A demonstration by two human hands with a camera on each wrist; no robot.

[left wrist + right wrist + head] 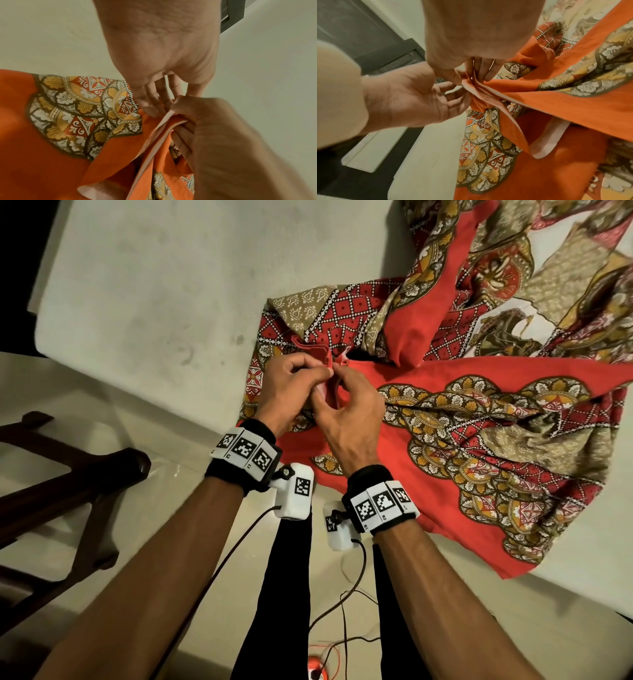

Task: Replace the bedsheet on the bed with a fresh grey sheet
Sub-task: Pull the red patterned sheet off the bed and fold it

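A red patterned bedsheet (479,440) lies crumpled on the right part of the bare pale mattress (154,285). Its red hemmed edges are gathered together near the mattress's front edge. My left hand (322,373) pinches these gathered edges from the left. My right hand (339,371) pinches the same bunch from the right, touching the left hand. The left wrist view shows the left hand (154,108) and right hand (181,121) meeting on the folded hem of the sheet (51,135). The right wrist view shows my right hand (476,75) and left hand (453,93) on the sheet (556,101). No grey sheet is in view.
Dark wooden furniture (68,491) stands on the pale floor at the left. Cables (346,611) trail down from my wrists past my black-clad legs (284,594) to an orange object (318,669) on the floor. The mattress's left half is bare.
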